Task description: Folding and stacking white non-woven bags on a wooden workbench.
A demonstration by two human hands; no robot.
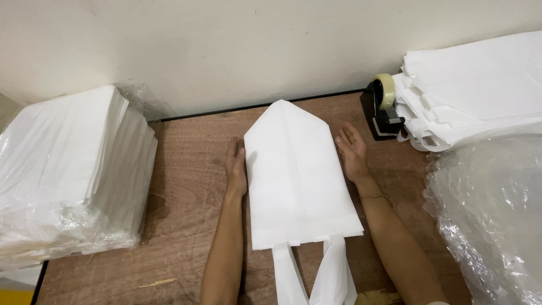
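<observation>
A white fabric bag [296,175] lies flat on the brown wooden table [186,186], its far end folded to a point and its two handle straps [313,271] trailing toward me. My left hand [236,168] rests edge-on against the bag's left side, fingers straight. My right hand [353,151] lies palm up with fingers spread, touching the bag's right edge. Neither hand grips anything.
A tall stack of white bags in clear plastic [68,169] stands at the left. A black tape dispenser with a tape roll [383,107] sits at the back right beside a pile of white bags [474,90]. Crumpled clear plastic [491,214] fills the right side. A wall runs behind.
</observation>
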